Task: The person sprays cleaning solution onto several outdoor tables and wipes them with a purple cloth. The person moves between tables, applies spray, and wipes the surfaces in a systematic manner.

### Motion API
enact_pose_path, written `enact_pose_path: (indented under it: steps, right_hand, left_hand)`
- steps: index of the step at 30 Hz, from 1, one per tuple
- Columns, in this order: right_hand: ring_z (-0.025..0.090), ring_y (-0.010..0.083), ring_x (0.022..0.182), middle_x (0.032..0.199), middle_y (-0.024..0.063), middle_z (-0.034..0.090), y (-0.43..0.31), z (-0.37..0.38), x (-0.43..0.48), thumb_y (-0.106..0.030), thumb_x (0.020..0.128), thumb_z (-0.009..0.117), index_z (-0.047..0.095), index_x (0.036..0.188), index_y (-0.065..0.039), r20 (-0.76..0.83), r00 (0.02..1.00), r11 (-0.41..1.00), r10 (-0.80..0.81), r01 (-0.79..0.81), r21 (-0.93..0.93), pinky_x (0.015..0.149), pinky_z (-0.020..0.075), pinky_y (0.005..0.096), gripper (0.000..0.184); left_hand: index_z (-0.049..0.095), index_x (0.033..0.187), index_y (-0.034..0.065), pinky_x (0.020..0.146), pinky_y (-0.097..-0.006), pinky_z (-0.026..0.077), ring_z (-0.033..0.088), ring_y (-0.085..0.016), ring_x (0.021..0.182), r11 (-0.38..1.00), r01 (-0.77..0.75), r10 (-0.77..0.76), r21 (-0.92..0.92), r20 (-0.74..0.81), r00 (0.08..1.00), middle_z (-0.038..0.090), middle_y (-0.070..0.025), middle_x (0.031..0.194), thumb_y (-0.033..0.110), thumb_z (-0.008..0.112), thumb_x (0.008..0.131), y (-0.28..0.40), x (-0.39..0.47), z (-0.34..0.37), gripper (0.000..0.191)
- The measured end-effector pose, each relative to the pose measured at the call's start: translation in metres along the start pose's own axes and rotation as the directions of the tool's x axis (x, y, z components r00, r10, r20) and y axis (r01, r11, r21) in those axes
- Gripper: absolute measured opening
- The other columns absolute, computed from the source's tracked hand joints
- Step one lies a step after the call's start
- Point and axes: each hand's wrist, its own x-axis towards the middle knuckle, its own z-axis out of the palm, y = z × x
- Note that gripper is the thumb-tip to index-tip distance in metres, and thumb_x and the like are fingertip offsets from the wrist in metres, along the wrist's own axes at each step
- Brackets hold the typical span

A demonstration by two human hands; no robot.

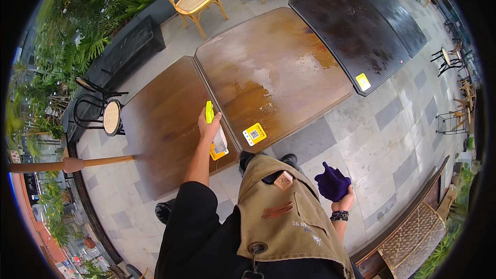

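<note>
My left hand (208, 126) is closed around a bright yellow-green handled thing (209, 112), seemingly the trigger top of a spray bottle. A clear part shows below the hand, over a yellow printed sticker on the left brown tabletop (166, 124). In my right hand (344, 200), beyond the table edge and over the floor, is a bunched dark purple cloth (333, 183). Wet-looking, glossy patches lie on the middle brown tabletop (286, 69), which bears another yellow sticker (254, 134) with a printed code near its corner.
A dark tabletop (348, 27) adjoins at the upper right. Around stand a light wooden chair (195, 2), a black-framed chair (112, 117), a black bench (128, 50) and a wooden pole (97, 162). A woven cane seat (412, 236) is at the lower right.
</note>
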Motion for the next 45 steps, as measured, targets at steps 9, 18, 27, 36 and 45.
enact_pose_path:
  steps: [9, 18, 27, 36, 45]
  right_hand:
    - [0.07, 0.0309, 0.106, 0.123, 0.0135, 0.07, 0.065, 0.07, -0.035, -0.032, 0.106, 0.045, 0.061, 0.131, -0.003, 0.072, 0.996, 0.988, 0.052, -0.041, -0.15, 0.093, 0.057, 0.0449, 0.04]
    - [0.07, 0.0279, 0.103, 0.12, 0.0138, 0.07, 0.137, 0.117, -0.076, -0.025, 0.105, 0.051, 0.064, 0.126, 0.001, 0.112, 0.982, 0.957, 0.151, -0.117, -0.264, 0.093, 0.0569, 0.0412, 0.036]
    - [0.069, 0.0304, 0.107, 0.124, 0.0163, 0.068, 0.143, 0.154, -0.088, -0.025, 0.103, 0.053, 0.06, 0.13, 0.003, 0.147, 0.983, 0.934, 0.105, -0.047, -0.353, 0.096, 0.0562, 0.042, 0.039]
    - [0.071, 0.0302, 0.103, 0.122, 0.0167, 0.069, 0.16, 0.172, -0.095, -0.025, 0.102, 0.054, 0.062, 0.129, 0.004, 0.173, 0.973, 0.903, 0.156, -0.069, -0.424, 0.093, 0.0578, 0.0412, 0.04]
    - [0.068, 0.0293, 0.113, 0.131, 0.0153, 0.066, 0.182, 0.188, -0.101, -0.024, 0.103, 0.051, 0.059, 0.136, 0.002, 0.259, 0.936, 0.88, 0.241, -0.098, -0.465, 0.1, 0.0545, 0.0409, 0.042]
  left_hand:
    - [0.064, 0.081, 0.0029, 0.062, -0.0321, 0.051, 0.06, -0.014, 0.064, 0.946, 0.303, -0.307, 0.114, 0.028, 0.951, 0.066, -0.0041, 0.072, 0.012, 0.082, 0.083, -0.044, -0.073, -0.082, 0.02]
    - [0.066, 0.102, 0.002, 0.073, -0.0342, 0.055, 0.069, -0.025, 0.076, 0.984, -0.062, 0.031, 0.165, 0.181, 0.983, 0.07, -0.0114, 0.084, 0.014, 0.076, 0.083, -0.113, -0.173, -0.158, 0.024]
    - [0.062, 0.086, 0.0045, 0.065, -0.0346, 0.051, 0.061, -0.02, 0.065, 0.975, 0.18, -0.189, 0.131, 0.056, 0.98, 0.063, -0.0072, 0.072, 0.013, 0.08, 0.08, -0.168, -0.197, -0.195, 0.021]
    - [0.069, 0.094, 0.0038, 0.074, -0.0304, 0.052, 0.065, -0.014, 0.077, 0.941, 0.336, -0.337, -0.038, -0.169, 0.926, 0.071, -0.0049, 0.086, 0.009, 0.082, 0.081, -0.204, -0.217, -0.249, 0.02]
    - [0.069, 0.092, 0.0003, 0.066, -0.0308, 0.052, 0.065, -0.015, 0.075, 0.864, 0.383, -0.502, -0.328, -0.483, 0.717, 0.071, -0.006, 0.083, 0.008, 0.077, 0.084, -0.201, -0.23, -0.31, 0.013]
